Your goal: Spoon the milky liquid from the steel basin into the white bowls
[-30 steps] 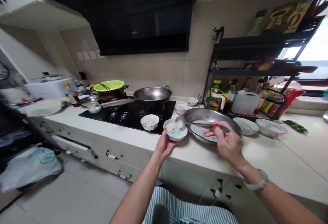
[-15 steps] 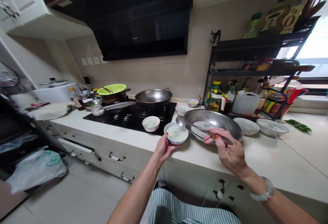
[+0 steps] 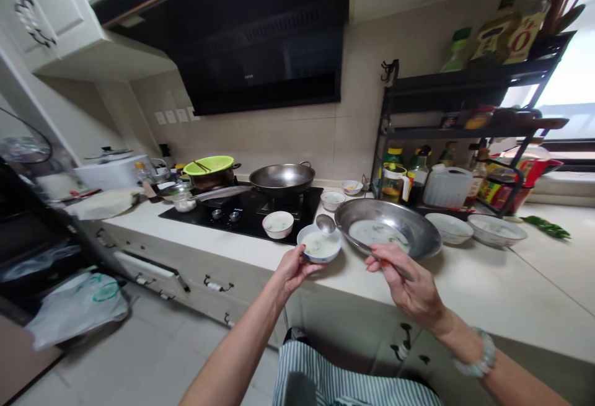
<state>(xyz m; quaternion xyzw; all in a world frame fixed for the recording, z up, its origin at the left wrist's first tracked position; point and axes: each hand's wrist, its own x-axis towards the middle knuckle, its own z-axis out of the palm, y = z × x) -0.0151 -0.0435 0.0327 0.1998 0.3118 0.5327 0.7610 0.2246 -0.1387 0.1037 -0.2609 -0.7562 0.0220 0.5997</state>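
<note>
My left hand [image 3: 297, 269] grips the near-left side of a small white-and-blue bowl [image 3: 331, 256], which holds pale soup with green bits. In my right hand [image 3: 406, 279] is the handle of a metal ladle [image 3: 326, 224]; its head hangs over the bowl's far rim. Just right of the bowl, a wide metal basin [image 3: 421, 223] has more of the pale soup in its bottom, and the ladle's handle crosses its near edge. To the left, another small bowl [image 3: 277, 225] with similar soup sits on the edge of the black hob.
A wok [image 3: 281, 176] rests on the hob [image 3: 204, 211], near a pot under a green colander [image 3: 209, 165]. Two bowls [image 3: 449, 228] [image 3: 496, 230] and green peppers [image 3: 547, 227] lie to the right. Behind them stands a black rack [image 3: 469, 130] with bottles. Two small bowls [image 3: 333, 200] [image 3: 351, 187] stand behind the basin.
The ladle's head has shifted from the gap beside the basin to the left, over the small bowl. My right hand has moved slightly left and down; my left hand still holds the bowl.
</note>
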